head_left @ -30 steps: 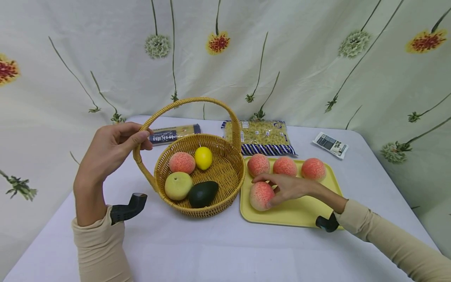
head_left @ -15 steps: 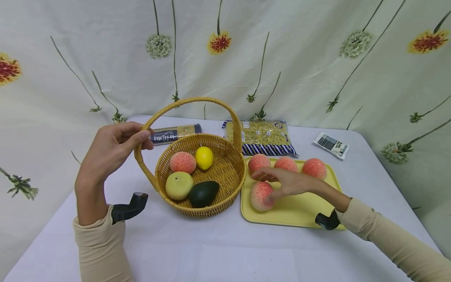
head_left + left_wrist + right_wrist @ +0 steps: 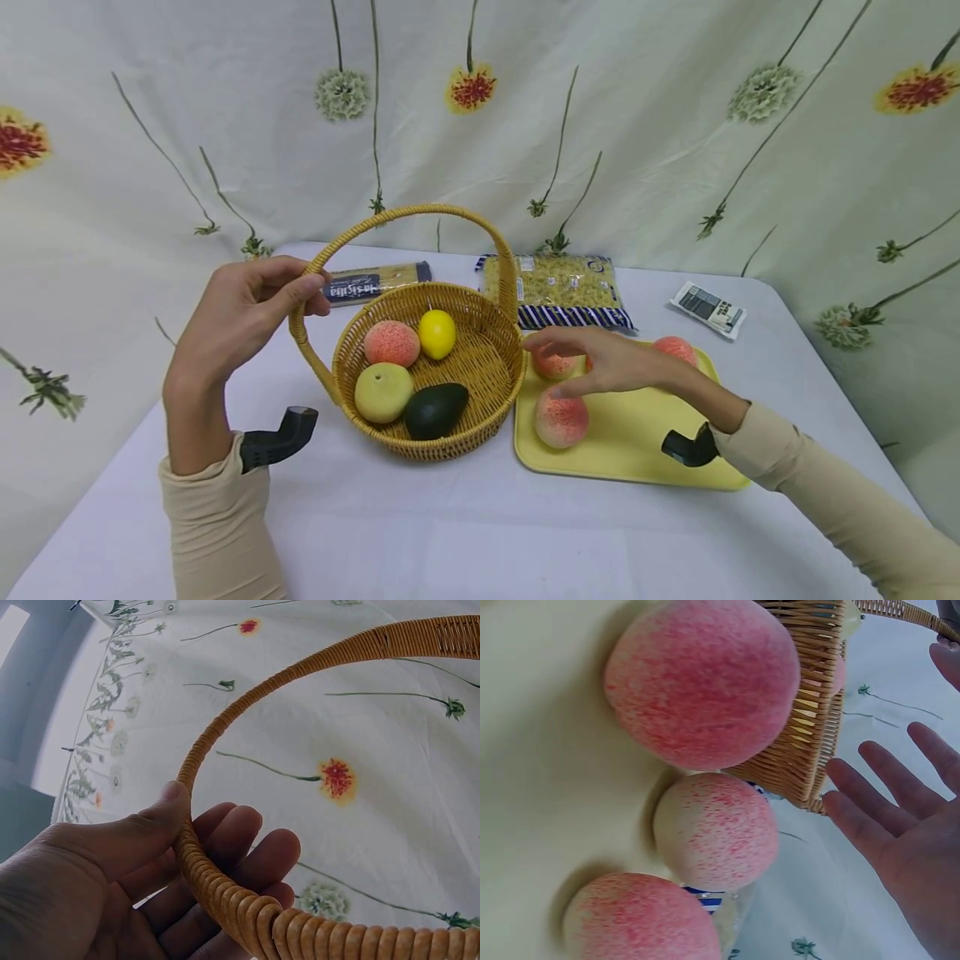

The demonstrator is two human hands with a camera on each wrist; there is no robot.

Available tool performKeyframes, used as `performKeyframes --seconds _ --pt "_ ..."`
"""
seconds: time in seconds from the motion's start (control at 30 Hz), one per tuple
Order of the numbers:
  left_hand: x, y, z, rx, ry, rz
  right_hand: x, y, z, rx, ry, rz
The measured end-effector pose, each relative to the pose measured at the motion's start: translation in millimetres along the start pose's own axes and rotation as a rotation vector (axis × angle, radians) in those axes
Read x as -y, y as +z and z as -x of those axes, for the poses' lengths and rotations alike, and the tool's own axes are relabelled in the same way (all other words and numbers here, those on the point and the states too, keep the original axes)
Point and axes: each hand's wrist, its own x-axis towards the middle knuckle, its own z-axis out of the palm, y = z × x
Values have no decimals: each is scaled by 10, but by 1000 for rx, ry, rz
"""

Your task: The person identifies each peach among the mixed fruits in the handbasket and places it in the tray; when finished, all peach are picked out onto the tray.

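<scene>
My left hand (image 3: 243, 312) pinches the left side of the wicker basket's arched handle (image 3: 225, 889) between thumb and fingers. Inside the basket (image 3: 480, 421) lie a peach (image 3: 392, 343), a lemon (image 3: 437, 334), a round yellow-green fruit (image 3: 384, 392) and an avocado (image 3: 437, 411). My right hand (image 3: 611, 360) hovers over the yellow tray (image 3: 645, 462), fingers extended and holding nothing. Just below it a peach (image 3: 562, 419) sits at the tray's left. Behind the hand, more peaches stand along the back, partly hidden; the right wrist view shows one peach (image 3: 716, 831) plainly.
Behind the basket lies a long pasta packet (image 3: 375, 283). A bag of short pasta (image 3: 562, 287) with a striped end lies behind the tray. At the back right is a small white packet (image 3: 707, 309). A floral cloth (image 3: 645, 133) hangs behind the table.
My right hand has let go of the front-left peach and risen away from it, now covering part of the back row. My left hand keeps its hold on the handle.
</scene>
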Motion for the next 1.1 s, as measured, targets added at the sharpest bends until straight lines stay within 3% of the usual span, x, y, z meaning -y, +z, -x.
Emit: performKeyframes --seconds 0.2,0.37,1.1 --pt "16 13 -21 1 -13 -2 102 -51 -132 8 8 35" --pt "15 14 -24 2 -17 -2 177 -56 -303 0 -43 67" --pt "7 2 -13 -1 2 -10 450 143 -1180 92 -103 221"
